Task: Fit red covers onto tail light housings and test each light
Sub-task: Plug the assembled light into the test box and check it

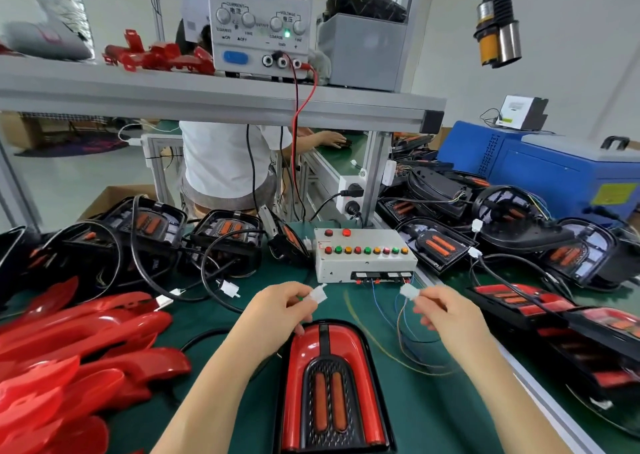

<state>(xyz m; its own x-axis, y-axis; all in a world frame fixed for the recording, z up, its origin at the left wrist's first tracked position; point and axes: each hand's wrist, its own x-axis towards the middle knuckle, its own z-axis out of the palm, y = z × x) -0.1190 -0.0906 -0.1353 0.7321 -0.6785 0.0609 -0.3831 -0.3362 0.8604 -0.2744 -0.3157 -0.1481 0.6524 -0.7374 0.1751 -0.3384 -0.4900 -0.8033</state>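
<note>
Pinching plug (319,295) in L hand (280,310) and tester plug (408,292) in R hand (446,311), tips just apart over top end of covered light (329,384) lying flat on mat (415,415) btw forearms; small stiff near-weightless plastic on thin wires, prob snap-fit, so best gripped by shells, not leads

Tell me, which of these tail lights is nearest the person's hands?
The red-covered tail light lying face up closest to the camera, right by the left hand and right hand. The others sit farther off, behind and to the sides.
</note>
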